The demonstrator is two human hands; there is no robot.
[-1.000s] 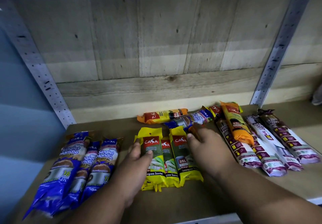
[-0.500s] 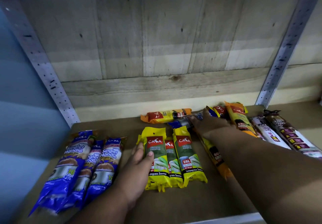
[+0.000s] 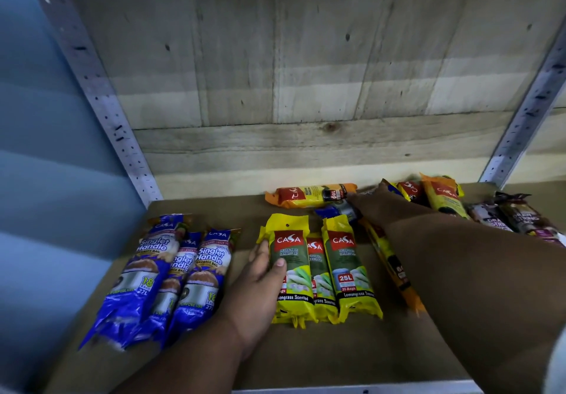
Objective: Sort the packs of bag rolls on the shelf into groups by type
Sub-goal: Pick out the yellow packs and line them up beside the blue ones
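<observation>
Here the right hand (image 3: 372, 207) fingers touch the blue pack (image 3: 335, 211).

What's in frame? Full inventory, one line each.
blue packs: 3, blue, shelf left, side by side
yellow packs: 3, yellow-green, shelf centre, side by side
orange packs: 4 seen, orange-yellow; one crosswise at back, two back right, one under right arm
stray blue pack: 1, behind yellow packs, mostly hidden
brown packs: at least 2, brown-white, far right
shelf: 1, tan
left hand: on leftmost yellow pack
right hand: at stray blue pack, grip unclear
</observation>
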